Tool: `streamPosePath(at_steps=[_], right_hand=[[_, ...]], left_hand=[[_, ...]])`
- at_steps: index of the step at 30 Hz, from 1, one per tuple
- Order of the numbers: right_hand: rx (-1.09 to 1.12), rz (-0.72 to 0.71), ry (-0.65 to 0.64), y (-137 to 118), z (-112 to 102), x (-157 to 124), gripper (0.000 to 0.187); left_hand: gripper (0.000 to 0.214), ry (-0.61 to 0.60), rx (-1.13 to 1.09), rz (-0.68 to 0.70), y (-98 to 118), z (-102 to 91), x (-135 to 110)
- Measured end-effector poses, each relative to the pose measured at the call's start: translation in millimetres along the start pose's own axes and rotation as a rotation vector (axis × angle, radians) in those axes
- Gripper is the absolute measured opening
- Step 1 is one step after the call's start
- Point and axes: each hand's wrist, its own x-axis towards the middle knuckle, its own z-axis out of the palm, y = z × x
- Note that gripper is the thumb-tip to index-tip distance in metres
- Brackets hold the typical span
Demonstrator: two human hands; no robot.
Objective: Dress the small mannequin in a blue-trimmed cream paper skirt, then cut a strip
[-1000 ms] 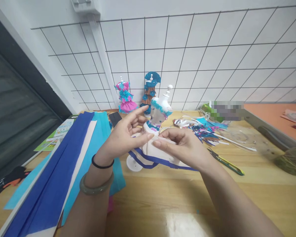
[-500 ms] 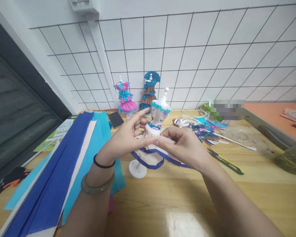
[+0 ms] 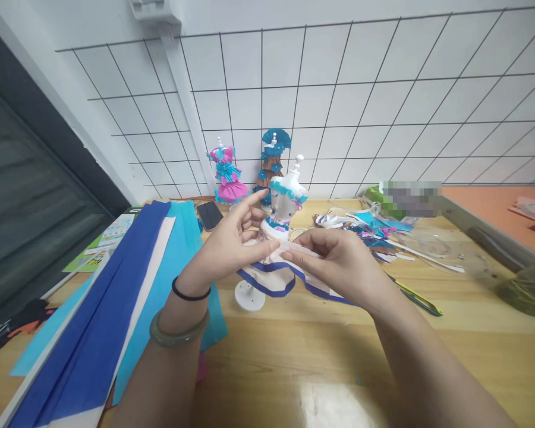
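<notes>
A small white dress-form mannequin (image 3: 289, 199) with a turquoise-trimmed bodice stands tilted between my hands, its round base (image 3: 249, 297) below. Around its waist hangs a white paper strip (image 3: 274, 280) with a dark blue edge, in ruffled folds. My left hand (image 3: 232, 241) is at the waist, its thumb pressing the strip against the form and its fingers curled behind. With thumb and fingers pinched together, my right hand (image 3: 339, 255) holds the loose part of the strip to the right of the waist.
Blue and turquoise crepe paper sheets (image 3: 93, 315) lie at left, near a phone (image 3: 209, 215). Two dressed mannequins, one pink (image 3: 225, 172) and one brown and teal (image 3: 271, 163), stand by the wall. Paper scraps (image 3: 374, 229), yellow-green snips (image 3: 421, 300) and a jar (image 3: 528, 285) are at right.
My right hand has moved slightly right, opening a small gap between the two thumbs. The mannequin leans a little more, and its base has shifted slightly up.
</notes>
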Motion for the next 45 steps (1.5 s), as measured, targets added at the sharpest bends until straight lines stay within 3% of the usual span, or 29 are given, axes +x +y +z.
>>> streamPosePath(at_steps=[6,13,26,45], right_hand=[[0.093,-0.036,-0.07,-8,-9,-6,0.024],[0.086,-0.213,-0.106,-11,-17,-6,0.019],[0.1,-0.111,0.024,-3,-7,-3,0.022],[0.34,0.055,-0.038,-6,-7,-1,0.029]], left_hand=[[0.078,0.005,0.001,0.022,1,-2.0,-2],[0.079,-0.036,0.021,0.055,4,-0.8,-4],[0.076,-0.046,0.041,0.039,6,2.1,-5],[0.074,-0.123,0.03,0.042,4,0.4,-5]])
